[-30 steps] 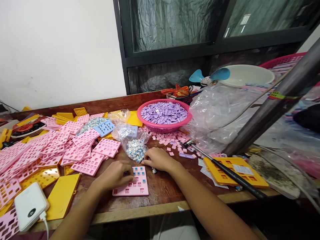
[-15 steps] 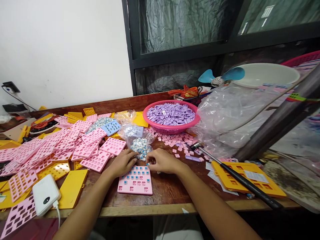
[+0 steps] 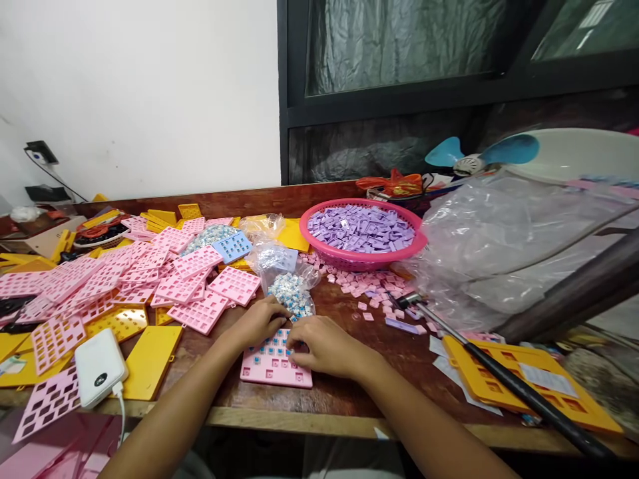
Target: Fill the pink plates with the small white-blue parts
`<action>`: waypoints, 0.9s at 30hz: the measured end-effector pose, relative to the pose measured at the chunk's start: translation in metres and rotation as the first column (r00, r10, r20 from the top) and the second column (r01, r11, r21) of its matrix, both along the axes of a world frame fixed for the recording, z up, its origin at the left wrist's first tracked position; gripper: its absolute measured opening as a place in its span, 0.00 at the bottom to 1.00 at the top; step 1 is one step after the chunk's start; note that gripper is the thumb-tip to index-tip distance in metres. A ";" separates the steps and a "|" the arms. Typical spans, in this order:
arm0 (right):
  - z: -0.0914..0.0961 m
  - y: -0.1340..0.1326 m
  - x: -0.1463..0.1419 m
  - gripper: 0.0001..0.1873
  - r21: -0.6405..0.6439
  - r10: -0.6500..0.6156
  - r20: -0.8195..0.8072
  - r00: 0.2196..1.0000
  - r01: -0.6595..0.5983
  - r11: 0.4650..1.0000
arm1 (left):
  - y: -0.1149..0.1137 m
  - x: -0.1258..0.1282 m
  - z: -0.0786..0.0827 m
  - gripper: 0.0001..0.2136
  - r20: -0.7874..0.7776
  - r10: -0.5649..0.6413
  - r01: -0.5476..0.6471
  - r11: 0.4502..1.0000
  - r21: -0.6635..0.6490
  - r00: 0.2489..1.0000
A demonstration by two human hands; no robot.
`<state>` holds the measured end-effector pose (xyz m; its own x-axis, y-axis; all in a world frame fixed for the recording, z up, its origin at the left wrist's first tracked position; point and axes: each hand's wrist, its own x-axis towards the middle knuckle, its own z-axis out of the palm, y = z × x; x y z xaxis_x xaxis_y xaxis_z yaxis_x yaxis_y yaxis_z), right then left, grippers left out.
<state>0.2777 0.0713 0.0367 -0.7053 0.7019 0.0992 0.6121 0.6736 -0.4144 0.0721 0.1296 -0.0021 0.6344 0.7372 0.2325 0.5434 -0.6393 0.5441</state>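
White power bank (image 3: 100, 366) at 9 o'clock on the desk (image 3: 344, 399). Left hand (image 3: 259, 322) curled, fingertips on pink tray (image 3: 276, 362), desk centre, near edge. Right hand (image 3: 323, 346) curled over the tray's right side; grasp unclear. Switch bag (image 3: 293, 293) at 12 o'clock.

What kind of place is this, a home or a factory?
Probably a small home workshop for piecework: a cluttered wooden table, heaps of pink plastic frames, and a pink basket of purple pieces by a window.

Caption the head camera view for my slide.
Both hands rest on a pink tray beside a bag of small parts.
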 end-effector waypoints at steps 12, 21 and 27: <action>-0.003 -0.006 -0.006 0.08 0.064 -0.062 0.048 0.997 0.059 0.996 | 0.002 -0.011 0.006 0.09 -0.031 0.137 -0.139 0.984 -0.109 0.990; -0.014 0.002 -0.015 0.04 -0.029 -0.169 -0.083 0.982 0.167 0.986 | 0.007 -0.019 -0.004 0.08 0.028 0.221 -0.212 0.959 -0.187 0.975; -0.009 -0.001 -0.013 0.05 -0.013 -0.126 -0.072 0.989 0.125 0.992 | -0.008 -0.025 0.024 0.09 0.044 0.248 -0.244 0.967 -0.075 0.968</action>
<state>0.2645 0.0707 0.0273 -0.6027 0.7855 0.1406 0.6598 0.5896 -0.4658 0.0472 0.1212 0.0221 0.4199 0.8844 0.2040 0.6488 -0.4496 0.6139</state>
